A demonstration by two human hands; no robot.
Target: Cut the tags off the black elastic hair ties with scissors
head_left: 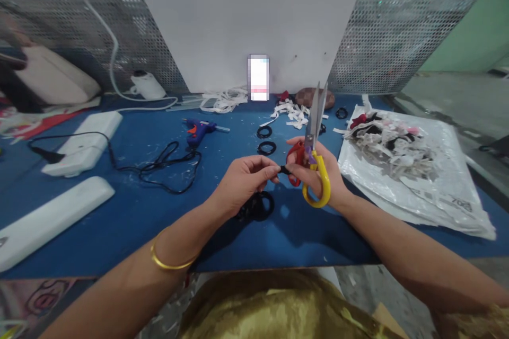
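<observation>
Between my two hands a small black piece (283, 169), perhaps an elastic band, is pinched at both ends. My left hand (242, 179) has thumb and fingertips closed on its left end. The other end is between the fingertips of my right hand (336, 177), which also carries scissors (314, 124) with a red and a yellow handle loop. Their blades point up and away from me, slightly apart. Several black rings (264, 205) lie bunched below my left hand, partly hidden by it. Two more black rings, a nearer one (266, 148) and a farther one (264, 132), lie beyond my hands.
On the blue table, a blue glue gun (199, 130) and its black cord lie left, near a white power strip (85, 143) and a long white object (55, 222). White strips (226, 99) and a lit phone (259, 78) are behind. Right, a plastic bag (453, 169) bears fabric scraps (393, 143).
</observation>
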